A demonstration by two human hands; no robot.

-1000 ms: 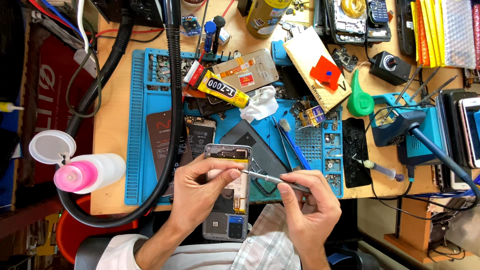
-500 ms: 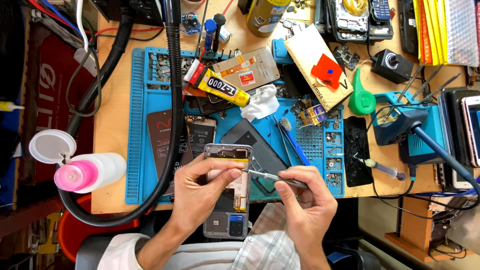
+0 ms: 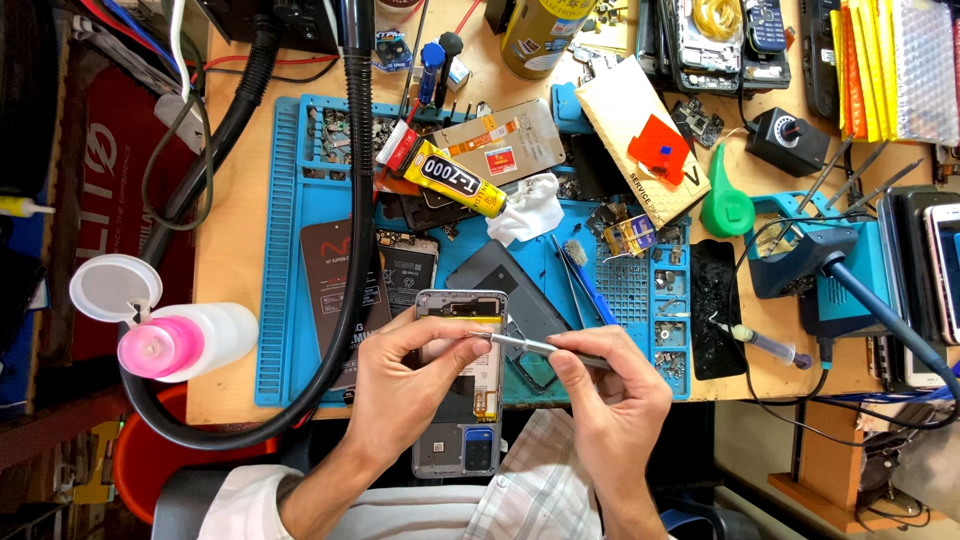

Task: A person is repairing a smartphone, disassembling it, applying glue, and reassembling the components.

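Note:
My left hand grips an opened phone body with its back cover off, at the front edge of the blue work mat. Its fingers wrap the phone's left side and thumb and forefinger pinch near the top. My right hand holds a thin metal tool like a pen. The tool's tip rests on the upper inside of the phone, close to my left fingertips.
A yellow glue tube, white tissue, dark back cover, tweezers and a brush lie on the mat. A thick black hose curves down the left. A pink-capped bottle stands left; a soldering station sits right.
The tool's tip has shifted slightly left along the phone's upper part toward my left fingers. Both hands stay in place on the phone.

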